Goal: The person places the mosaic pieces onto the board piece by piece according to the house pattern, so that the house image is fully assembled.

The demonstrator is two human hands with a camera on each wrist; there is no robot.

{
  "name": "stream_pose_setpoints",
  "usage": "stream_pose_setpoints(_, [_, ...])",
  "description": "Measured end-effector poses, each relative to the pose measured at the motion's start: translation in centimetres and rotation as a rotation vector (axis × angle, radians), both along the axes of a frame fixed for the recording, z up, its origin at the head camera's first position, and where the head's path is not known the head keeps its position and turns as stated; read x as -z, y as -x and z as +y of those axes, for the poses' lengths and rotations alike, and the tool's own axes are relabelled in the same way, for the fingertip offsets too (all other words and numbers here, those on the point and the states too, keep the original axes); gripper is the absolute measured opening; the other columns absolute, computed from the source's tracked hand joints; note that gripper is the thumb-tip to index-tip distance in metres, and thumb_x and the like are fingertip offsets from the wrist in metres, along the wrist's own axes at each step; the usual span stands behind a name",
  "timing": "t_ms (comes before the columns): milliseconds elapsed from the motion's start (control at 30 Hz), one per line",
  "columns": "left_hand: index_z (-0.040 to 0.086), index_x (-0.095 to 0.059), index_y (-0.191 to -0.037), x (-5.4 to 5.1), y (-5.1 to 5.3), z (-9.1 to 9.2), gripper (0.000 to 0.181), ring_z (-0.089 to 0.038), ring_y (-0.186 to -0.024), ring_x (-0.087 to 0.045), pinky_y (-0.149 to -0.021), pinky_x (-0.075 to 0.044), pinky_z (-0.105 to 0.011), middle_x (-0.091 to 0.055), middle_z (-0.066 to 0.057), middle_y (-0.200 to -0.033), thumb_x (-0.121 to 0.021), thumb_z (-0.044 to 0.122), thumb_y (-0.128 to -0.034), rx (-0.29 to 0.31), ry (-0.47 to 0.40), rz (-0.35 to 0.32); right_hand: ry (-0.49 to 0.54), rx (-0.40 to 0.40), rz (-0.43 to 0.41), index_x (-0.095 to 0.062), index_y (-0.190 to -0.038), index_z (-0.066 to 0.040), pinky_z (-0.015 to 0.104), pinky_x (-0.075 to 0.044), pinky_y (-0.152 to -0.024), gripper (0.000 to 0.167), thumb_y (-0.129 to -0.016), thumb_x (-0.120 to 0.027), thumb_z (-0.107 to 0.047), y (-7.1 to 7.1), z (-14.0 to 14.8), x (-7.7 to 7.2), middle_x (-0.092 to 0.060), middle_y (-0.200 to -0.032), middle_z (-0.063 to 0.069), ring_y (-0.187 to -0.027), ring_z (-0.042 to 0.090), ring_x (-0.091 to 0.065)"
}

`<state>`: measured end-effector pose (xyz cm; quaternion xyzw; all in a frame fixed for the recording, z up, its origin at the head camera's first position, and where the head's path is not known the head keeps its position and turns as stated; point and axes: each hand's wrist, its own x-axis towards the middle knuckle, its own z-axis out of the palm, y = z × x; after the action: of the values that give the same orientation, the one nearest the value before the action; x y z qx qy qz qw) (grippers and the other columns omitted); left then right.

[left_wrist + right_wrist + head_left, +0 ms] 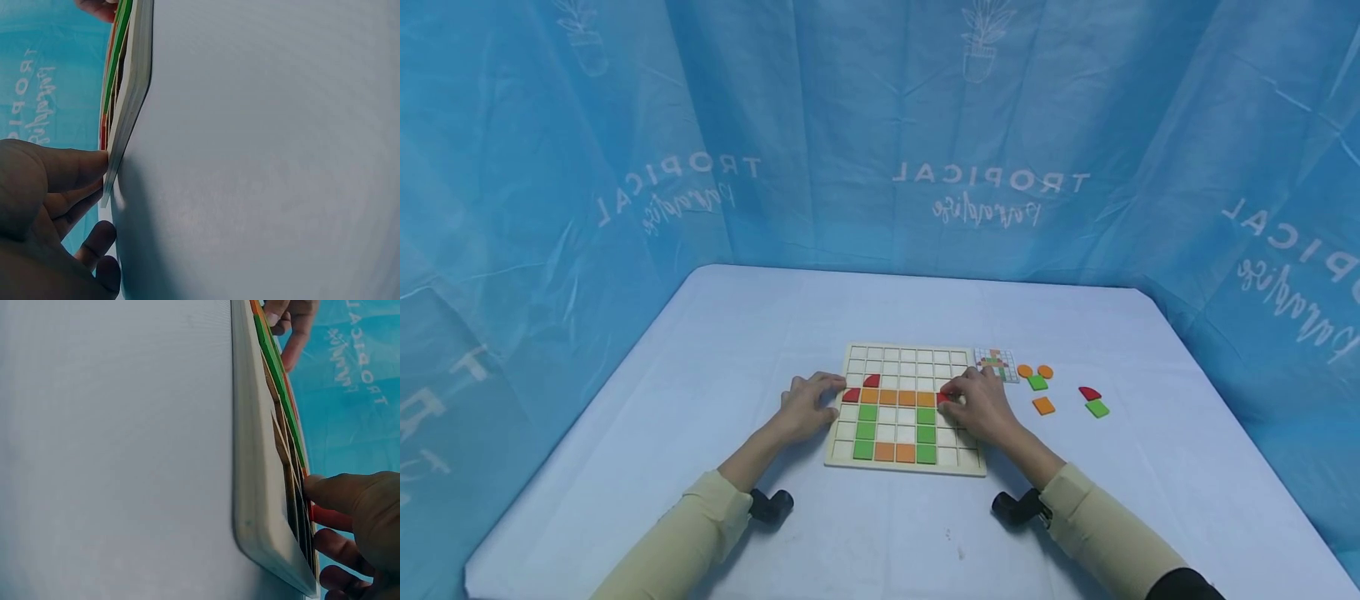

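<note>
A pale wooden grid board (906, 469) lies on the table, bearing orange squares (888, 396), green squares (865, 431) and red quarter-round tiles (851, 395). My left hand (805, 407) rests on the board's left edge, thumb and index fingertips apart. The left wrist view shows this thumb (81, 167) against the rim. At the right end of the upper orange row, my right hand (981, 404) pinches a red tile (942, 398) between thumb and index finger, down at the board's surface. Its fingers partly cover that tile; red shows beside the thumb (331, 490) in the right wrist view.
A small pattern card (997, 364) lies at the board's upper right, partly behind my right hand. Farther right are loose orange discs (1045, 372), an orange square (1043, 406), green squares (1097, 408) and a red piece (1090, 392). Blue curtains (880, 150) surround the white table (760, 333).
</note>
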<state>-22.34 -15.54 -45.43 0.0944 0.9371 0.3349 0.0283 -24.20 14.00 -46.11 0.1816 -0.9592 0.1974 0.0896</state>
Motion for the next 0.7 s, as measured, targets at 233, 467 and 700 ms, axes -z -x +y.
stream_pose_setpoints(233, [0.007,-0.061,-0.127,0.1,0.0,0.1,0.046,-0.024,-0.103,-0.039,-0.088,-0.028,-0.047,-0.052,-0.005,-0.136,-0.069,0.005,-0.0819,-0.005,0.003,0.001,0.009,-0.013,0.003,-0.075,-0.100,-0.011,0.040,-0.033,-0.074,0.026,-0.078,-0.080,-0.022,-0.2,0.3,0.0,-0.062,-0.090,0.001,-0.084,0.021,-0.045])
stream_pose_setpoints(467, [0.007,-0.061,-0.128,0.1,0.0,0.1,0.046,-0.024,-0.104,-0.039,-0.087,-0.029,-0.046,-0.052,-0.005,-0.136,-0.069,0.006,-0.0826,-0.006,0.007,-0.001,0.088,0.038,-0.018,-0.074,-0.100,-0.010,0.044,-0.036,-0.080,0.024,-0.079,-0.078,-0.022,-0.4,1.8,-0.5,-0.060,-0.088,0.003,-0.092,0.026,-0.046])
stream_pose_setpoints(700, [0.007,-0.061,-0.128,0.0,0.0,0.1,0.046,-0.024,-0.104,-0.039,-0.088,-0.029,-0.047,-0.052,-0.005,-0.136,-0.069,0.005,-0.0826,-0.007,0.003,0.000,0.172,0.132,-0.087,-0.073,-0.105,-0.008,0.046,-0.037,-0.080,0.029,-0.080,-0.077,-0.022,-0.9,4.6,-1.1,-0.060,-0.096,0.008,-0.099,0.030,-0.045])
